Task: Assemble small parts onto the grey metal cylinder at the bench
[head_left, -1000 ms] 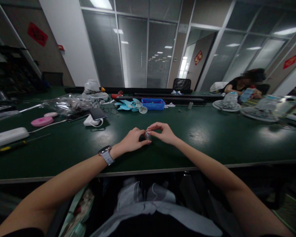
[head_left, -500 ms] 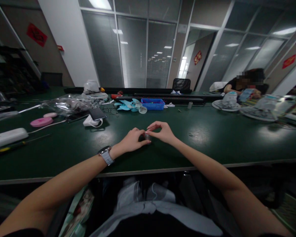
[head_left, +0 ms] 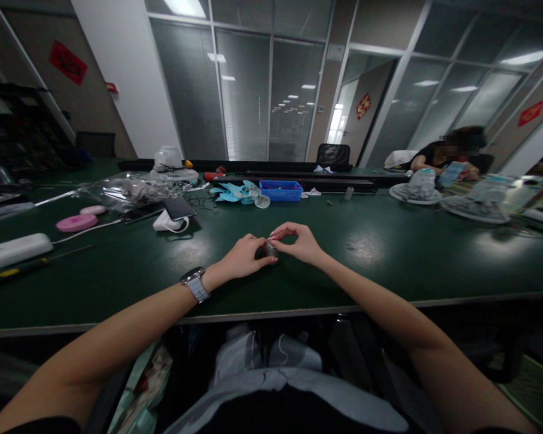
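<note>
Shifted barely since half a second ago: slightly rightward at the fingertips of right hand [head_left: 301, 244], unchanged at left hand [head_left: 239, 258]. Head view: grasping small grey cylinder [head_left: 272, 251] around its side with the left, thumb across its near face. Pinching at its top with right thumb and forefinger; can't tell whether on the rim itself or on some small part there. Located between both hands, upright on green table [head_left: 389, 265], back from the near edge. Further back: blue bin [head_left: 280, 193] beside light-blue fan blades [head_left: 235, 192], plus second grey cylinder [head_left: 348, 193] to the right. Off left: white corded block [head_left: 165, 222], yellow-handled screwdriver [head_left: 15, 271]. Far right: co-worker [head_left: 434, 154], bent over the table.
</note>
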